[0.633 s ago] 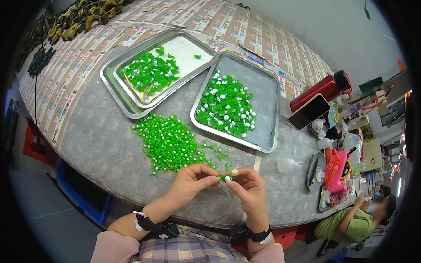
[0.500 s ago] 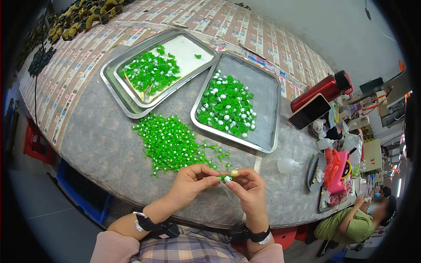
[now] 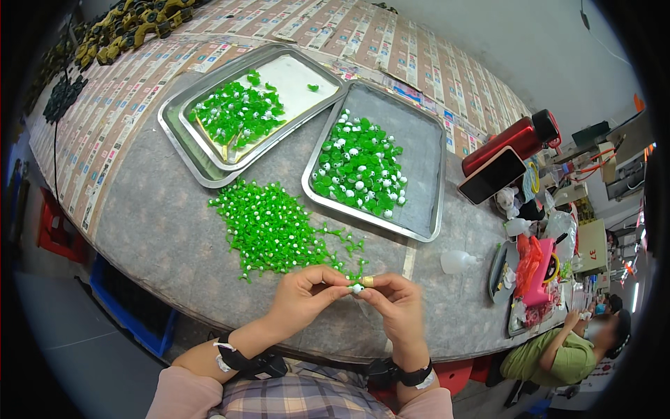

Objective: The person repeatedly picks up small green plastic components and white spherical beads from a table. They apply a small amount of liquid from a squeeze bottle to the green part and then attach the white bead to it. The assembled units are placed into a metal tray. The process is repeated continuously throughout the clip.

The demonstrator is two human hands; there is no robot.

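Close to the table's near edge, my left hand (image 3: 305,299) and my right hand (image 3: 400,307) meet fingertip to fingertip. Pinched between them is a small green-and-white toy figure (image 3: 356,288), its round white head with dark spots showing. The fingers partly cover its green part. Yellow tape wraps a fingertip of my right hand. Just beyond my left hand lies a loose pile of small green pieces with white tips (image 3: 269,227). Farther off, a metal tray (image 3: 423,157) holds green pieces with white spotted balls.
A second, nested pair of metal trays (image 3: 296,77) with similar pieces stands far left. To the right are a small translucent bottle (image 3: 457,262), a phone (image 3: 493,176) leaning against a red flask (image 3: 513,142), and a pink container (image 3: 538,279). A person in green (image 3: 551,359) sits at right.
My hands have drawn slightly closer together around the small figure. Its white head has shifted a little left and down and is more covered by the fingers.
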